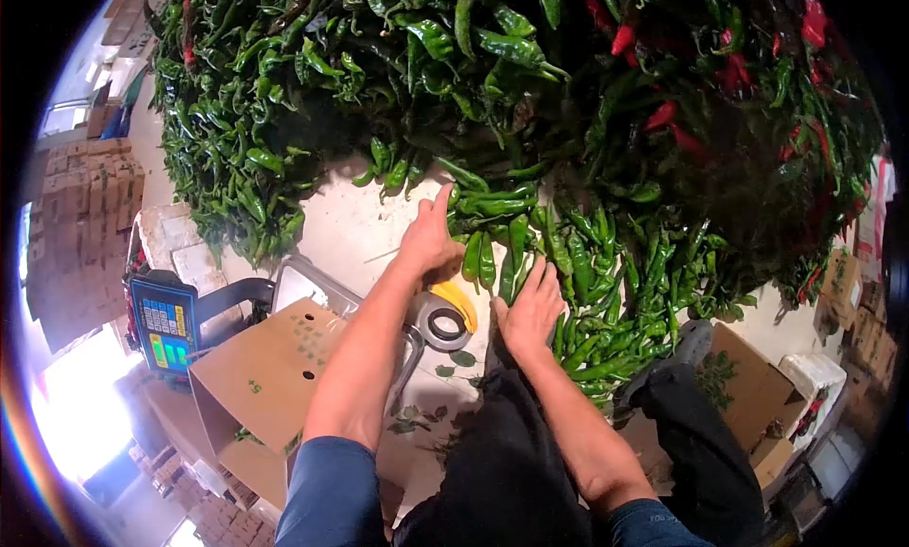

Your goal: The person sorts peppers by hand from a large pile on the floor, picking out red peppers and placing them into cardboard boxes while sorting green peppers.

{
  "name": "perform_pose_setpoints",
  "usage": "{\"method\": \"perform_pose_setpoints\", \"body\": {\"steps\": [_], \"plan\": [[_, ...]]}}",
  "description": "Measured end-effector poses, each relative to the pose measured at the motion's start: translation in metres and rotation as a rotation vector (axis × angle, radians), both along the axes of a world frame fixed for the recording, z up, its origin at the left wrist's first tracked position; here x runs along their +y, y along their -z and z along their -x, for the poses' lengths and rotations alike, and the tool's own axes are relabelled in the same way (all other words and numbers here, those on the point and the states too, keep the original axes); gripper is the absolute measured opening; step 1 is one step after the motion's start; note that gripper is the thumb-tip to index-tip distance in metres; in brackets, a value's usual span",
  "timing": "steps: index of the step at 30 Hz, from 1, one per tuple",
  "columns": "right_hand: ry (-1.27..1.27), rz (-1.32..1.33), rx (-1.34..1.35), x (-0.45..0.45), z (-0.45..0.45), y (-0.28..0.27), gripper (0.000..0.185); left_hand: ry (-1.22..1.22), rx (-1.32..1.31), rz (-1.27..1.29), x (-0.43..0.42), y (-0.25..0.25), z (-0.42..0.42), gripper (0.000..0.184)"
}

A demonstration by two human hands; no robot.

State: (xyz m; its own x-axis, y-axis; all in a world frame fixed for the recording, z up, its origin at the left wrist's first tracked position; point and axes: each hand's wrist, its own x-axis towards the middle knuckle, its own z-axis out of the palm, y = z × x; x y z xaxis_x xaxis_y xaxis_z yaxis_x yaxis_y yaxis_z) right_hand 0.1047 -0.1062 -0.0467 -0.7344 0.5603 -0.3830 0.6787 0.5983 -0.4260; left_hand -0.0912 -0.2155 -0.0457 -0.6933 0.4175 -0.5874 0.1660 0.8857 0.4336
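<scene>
the left hand (431,239), its fingers and thumb spread, is beside a small row of green peppers (487,260); the right hand (532,308) — thumb apart from its fingers — touches the row's lower right. a yellow-and-grey tape dispenser (459,305) lies just below, a large pepper heap (398,83) above.

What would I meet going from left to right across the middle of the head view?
Blue-framed digital scale display → brown cardboard box with round holes → left hand → glossy green peppers between the hands → right hand → open brown cardboard box.
</scene>
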Motion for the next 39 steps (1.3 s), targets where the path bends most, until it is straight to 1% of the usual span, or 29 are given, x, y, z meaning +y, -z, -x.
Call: {"method": "perform_pose_setpoints", "body": {"steps": [1, 3, 4, 5, 6, 7, 9, 10, 13, 14, 15, 16, 17, 18, 19, 20, 21, 23, 24, 25, 27, 28, 30, 31, 32, 35, 36, 37, 39], "plan": [[0.028, 0.036, -0.014, -0.002, -0.001, 0.003, 0.106, -0.011, -0.004, -0.064, 0.000, 0.006, -0.001, 0.112], [0.148, 0.126, 0.080, -0.002, 0.008, 0.011, 0.107, -0.038, -0.008, -0.189, 0.000, 0.020, -0.001, 0.112], [0.199, 0.193, 0.129, 0.001, 0.013, 0.013, 0.106, -0.103, -0.095, -0.423, 0.002, 0.031, 0.001, 0.114], [0.251, 0.258, 0.177, 0.004, 0.017, 0.016, 0.106, -0.201, -0.223, -0.410, 0.000, 0.040, -0.002, 0.116], [0.282, 0.358, 0.274, 0.009, 0.023, 0.007, 0.107, -0.300, -0.352, -0.394, 0.014, 0.008, -0.005, 0.117], [0.331, 0.545, 0.375, 0.010, 0.024, 0.020, 0.110, -0.400, -0.481, -0.376, 0.021, -0.011, -0.008, 0.119], [0.535, 1.090, 0.399, 0.028, 0.039, -0.008, 0.110, -0.499, -0.578, -0.473, 0.020, 0.001, -0.014, 0.117], [0.396, 0.938, 0.387, 0.030, 0.039, 0.006, 0.102, -0.568, -0.625, -0.529, 0.021, 0.001, -0.018, 0.115], [0.441, 1.076, 0.241, 0.045, 0.058, -0.004, 0.093, -0.805, -0.804, -0.727, 0.029, -0.002, -0.029, 0.102], [0.477, 1.049, 0.263, 0.044, 0.063, 0.004, 0.086, -0.857, -0.737, -0.665, 0.035, -0.002, -0.028, 0.100], [0.524, 1.080, 0.250, 0.049, 0.076, -0.011, 0.088, -0.908, -0.670, -0.602, 0.043, -0.005, -0.028, 0.098], [0.472, 0.987, 0.198, 0.043, 0.082, -0.003, 0.087, -0.941, -0.687, -0.718, 0.050, -0.001, -0.027, 0.089], [0.419, 0.894, 0.147, 0.036, 0.087, 0.005, 0.085, -0.949, -0.659, -0.721, 0.054, 0.006, -0.023, 0.077], [0.436, 0.837, 0.095, 0.031, 0.094, 0.006, 0.082, -0.968, -0.643, -0.688, 0.058, 0.011, -0.021, 0.075], [0.418, 0.870, 0.117, 0.032, 0.097, 0.000, 0.085, -0.983, -0.626, -0.657, 0.062, 0.015, -0.020, 0.072], [0.385, 0.911, 0.165, 0.032, 0.097, 0.003, 0.082, -1.000, -0.538, -0.587, 0.066, 0.018, -0.023, 0.067], [0.355, 0.952, 0.211, 0.030, 0.093, 0.012, 0.078, -1.018, -0.539, -0.605, 0.066, 0.013, -0.027, 0.064], [0.287, 0.821, 0.190, 0.021, 0.078, 0.028, 0.069, -1.048, -0.543, -0.648, 0.066, -0.001, -0.039, 0.058], [0.220, 0.744, 0.227, 0.016, 0.067, 0.045, 0.063, -1.079, -0.611, -0.744, 0.064, -0.009, -0.046, 0.053], [0.192, 0.723, 0.199, 0.017, 0.063, 0.021, 0.058, -1.118, -0.581, -0.787, 0.066, -0.015, -0.054, 0.047], [0.149, 0.603, 0.168, 0.019, 0.054, -0.027, 0.053, -1.093, -0.540, -0.816, 0.064, -0.037, -0.067, 0.048], [0.095, 0.569, 0.212, 0.019, 0.047, -0.039, 0.053, -1.118, -0.546, -0.848, 0.064, -0.059, -0.073, 0.046], [-0.018, 0.487, 0.318, 0.023, 0.036, -0.065, 0.052, -1.150, -0.542, -0.973, 0.056, -0.076, -0.091, 0.049], [-0.084, 0.433, 0.324, 0.026, 0.035, -0.092, 0.055, -1.158, -0.536, -1.045, 0.054, -0.086, -0.095, 0.051], [-0.135, 0.367, 0.334, 0.028, 0.034, -0.109, 0.057, -1.177, -0.642, -1.170, 0.051, -0.097, -0.100, 0.047], [-0.311, 0.208, 0.370, 0.034, 0.044, -0.180, 0.065, -1.155, -0.527, -1.519, 0.050, -0.153, -0.106, 0.036], [-0.365, 0.163, 0.364, 0.032, 0.053, -0.210, 0.070, -1.226, -0.482, -1.625, 0.050, -0.173, -0.105, 0.031], [-0.467, 0.124, 0.441, 0.028, 0.062, -0.240, 0.073, -1.280, -0.439, -1.577, 0.038, -0.201, -0.103, 0.039], [-0.634, 0.161, 0.579, 0.007, 0.082, -0.307, 0.075, -1.259, -0.324, -1.769, 0.005, -0.265, -0.098, 0.050]]}}
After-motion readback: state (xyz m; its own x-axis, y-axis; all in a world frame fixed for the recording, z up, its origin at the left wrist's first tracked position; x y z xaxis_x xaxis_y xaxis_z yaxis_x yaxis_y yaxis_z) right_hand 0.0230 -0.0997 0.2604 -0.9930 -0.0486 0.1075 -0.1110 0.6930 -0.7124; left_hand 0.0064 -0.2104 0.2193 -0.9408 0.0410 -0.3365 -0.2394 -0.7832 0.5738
